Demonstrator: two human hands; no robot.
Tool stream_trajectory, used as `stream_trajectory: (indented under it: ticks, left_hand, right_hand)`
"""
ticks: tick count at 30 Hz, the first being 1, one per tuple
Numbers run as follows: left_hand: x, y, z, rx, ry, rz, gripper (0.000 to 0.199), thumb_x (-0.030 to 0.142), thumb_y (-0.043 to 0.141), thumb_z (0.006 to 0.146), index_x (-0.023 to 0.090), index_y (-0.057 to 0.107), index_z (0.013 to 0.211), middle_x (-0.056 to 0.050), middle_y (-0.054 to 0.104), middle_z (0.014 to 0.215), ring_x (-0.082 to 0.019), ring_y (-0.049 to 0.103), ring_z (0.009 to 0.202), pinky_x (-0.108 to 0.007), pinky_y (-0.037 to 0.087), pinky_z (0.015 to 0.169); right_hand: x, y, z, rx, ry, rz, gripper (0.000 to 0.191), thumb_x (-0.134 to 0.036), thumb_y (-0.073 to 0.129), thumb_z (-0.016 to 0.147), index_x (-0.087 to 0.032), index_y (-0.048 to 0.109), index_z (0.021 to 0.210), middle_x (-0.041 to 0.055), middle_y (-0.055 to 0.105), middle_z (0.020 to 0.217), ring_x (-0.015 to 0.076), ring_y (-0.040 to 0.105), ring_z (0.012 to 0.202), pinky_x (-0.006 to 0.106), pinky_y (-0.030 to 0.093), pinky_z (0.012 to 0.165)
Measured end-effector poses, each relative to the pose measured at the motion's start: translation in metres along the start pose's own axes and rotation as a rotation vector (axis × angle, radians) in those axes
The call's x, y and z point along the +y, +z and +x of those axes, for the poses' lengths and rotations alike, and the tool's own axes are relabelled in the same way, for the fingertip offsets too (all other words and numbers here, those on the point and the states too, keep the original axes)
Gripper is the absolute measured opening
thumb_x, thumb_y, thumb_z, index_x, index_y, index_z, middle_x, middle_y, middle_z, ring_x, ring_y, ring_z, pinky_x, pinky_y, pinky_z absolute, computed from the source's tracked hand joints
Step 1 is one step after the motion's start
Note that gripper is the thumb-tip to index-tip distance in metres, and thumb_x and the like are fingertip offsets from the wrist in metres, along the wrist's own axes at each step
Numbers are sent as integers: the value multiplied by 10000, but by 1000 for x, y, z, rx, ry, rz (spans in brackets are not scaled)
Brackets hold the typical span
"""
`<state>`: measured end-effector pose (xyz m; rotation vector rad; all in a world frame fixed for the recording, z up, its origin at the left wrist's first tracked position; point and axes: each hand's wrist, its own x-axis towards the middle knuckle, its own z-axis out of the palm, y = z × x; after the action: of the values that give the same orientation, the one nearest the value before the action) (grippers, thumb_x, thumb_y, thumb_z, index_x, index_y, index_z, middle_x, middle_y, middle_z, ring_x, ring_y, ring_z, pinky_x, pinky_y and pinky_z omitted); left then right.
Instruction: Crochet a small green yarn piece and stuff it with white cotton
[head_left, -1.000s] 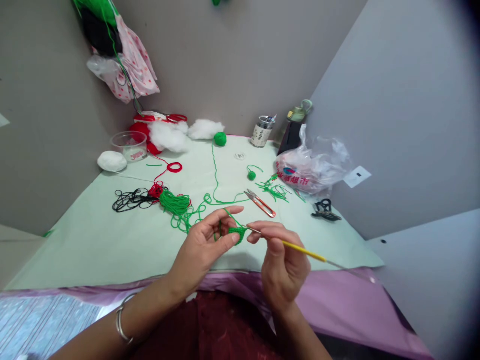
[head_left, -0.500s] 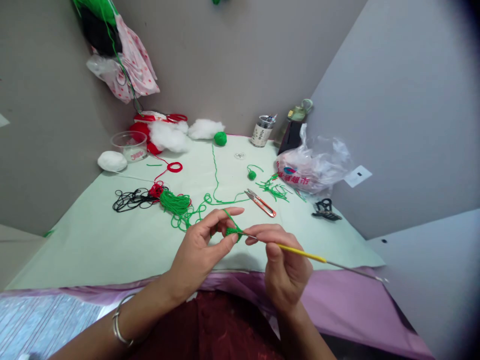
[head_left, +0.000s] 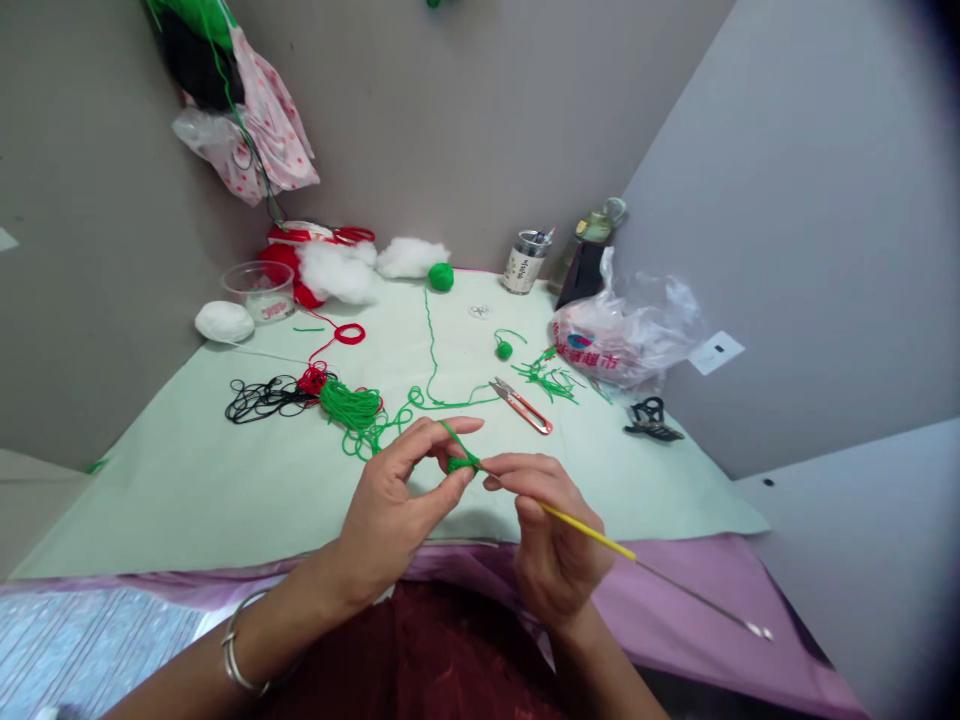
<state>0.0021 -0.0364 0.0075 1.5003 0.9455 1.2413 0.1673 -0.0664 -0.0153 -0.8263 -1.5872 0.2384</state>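
The head camera sits above the near edge of the table [head_left: 187, 480], facing forward and down. The left hand [head_left: 386, 505] and right hand [head_left: 561, 540] occupy the near lower centre; the far wall [head_left: 465, 130] closes the wide view.

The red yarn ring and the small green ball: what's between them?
In the head view, a green yarn strand lies between the red yarn ring and small green ball.

A crochet piece [head_left: 461, 464] is held in the left hand [head_left: 401, 490] and a hook [head_left: 600, 537] in the right hand [head_left: 559, 540] below frame center, with snips [head_left: 514, 396] laid beyond on the tabletop [head_left: 225, 500], a skein [head_left: 351, 403] spread at left, a hair clip [head_left: 652, 422] placed at right, a can [head_left: 523, 266] stood behind and a bag [head_left: 274, 130] hung upper left
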Motion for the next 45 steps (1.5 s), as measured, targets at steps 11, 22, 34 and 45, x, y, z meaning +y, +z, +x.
stream_trajectory:
  ticks: [11, 22, 34, 45]
  left_hand:
    - [6, 1, 5, -134, -489, -645, 527, 301, 880, 792, 254, 759, 1303, -4, 650, 913, -136, 570, 840, -260, 444, 808]
    - [-4, 3, 4, -97, -315, -447, 512, 300, 867, 818, 300, 754, 1317, 3, 630, 906, -160, 569, 893, -296, 456, 887]
    - [-1, -1, 6, -214, -466, -668, 460, 260, 863, 773, 259, 802, 1228, -10, 643, 925, -144, 557, 880, -264, 448, 857]
    - [-10, 0, 2, -185, -260, -439, 311, 340, 766, 935, 326, 786, 1244, 4, 621, 925, -140, 566, 886, -262, 460, 853]
  right_hand:
    - [3, 3, -5, 83, -34, -127, 298, -128, 601, 999, -304, 751, 1188, 52, 758, 1019, 200, 724, 889, 346, 615, 721]
    - [2, 12, 7, 111, 265, 279, 174, -233, 608, 1029, -259, 780, 1019, 40, 768, 912, 182, 710, 831, 335, 590, 737]
    - [6, 4, 17, 156, 521, 641, 198, -354, 651, 1000, -226, 748, 885, 9, 678, 738, 134, 607, 623, 266, 529, 590]
    - [6, 6, 7, 181, 437, 495, 176, -275, 608, 1041, -261, 778, 997, 19, 782, 922, 135, 670, 748, 274, 552, 689]
